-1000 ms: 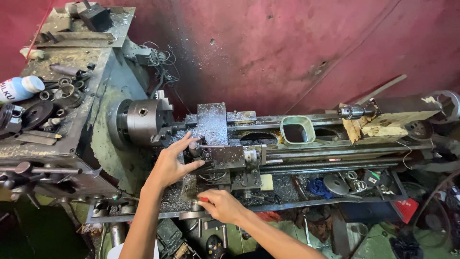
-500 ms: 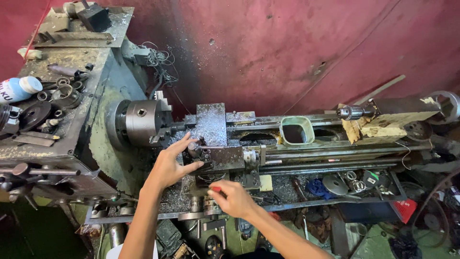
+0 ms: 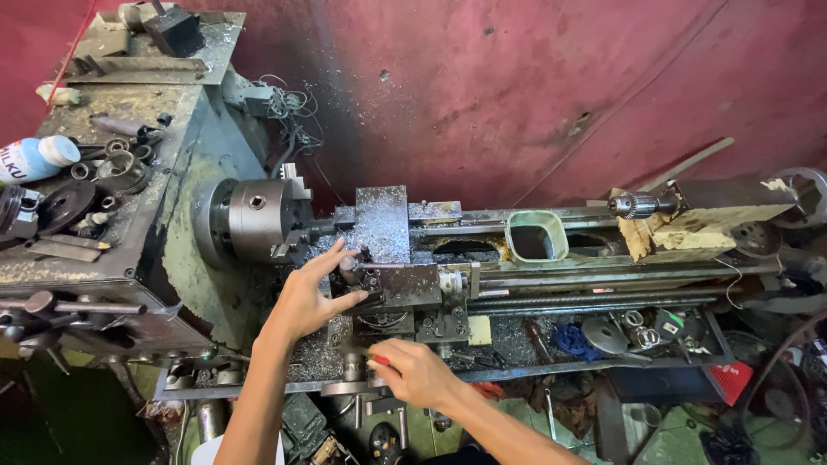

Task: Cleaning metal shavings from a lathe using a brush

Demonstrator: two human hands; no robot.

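Here your left hand (image 3: pixel 312 297) lies spread, gripping nothing, on the lathe's swarf-strewn tool post (image 3: pixel 366 277) beside the chuck (image 3: pixel 250 218) — rigid, heavy steel, likely oily — while your right hand (image 3: pixel 412 372) closes on the red-tipped carriage handle (image 3: pixel 376 360) below; grip it by the knob.

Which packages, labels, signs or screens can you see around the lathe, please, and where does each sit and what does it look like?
Plastic bottle: lying on its side on the headstock top at the far left, white cap, blue label with white print.
Red package: low at the right, beneath the tray's corner, flat, red with small white markings.
Yellowish tag: on the carriage front, right of the right hand, small and rectangular.
No screens or signs.
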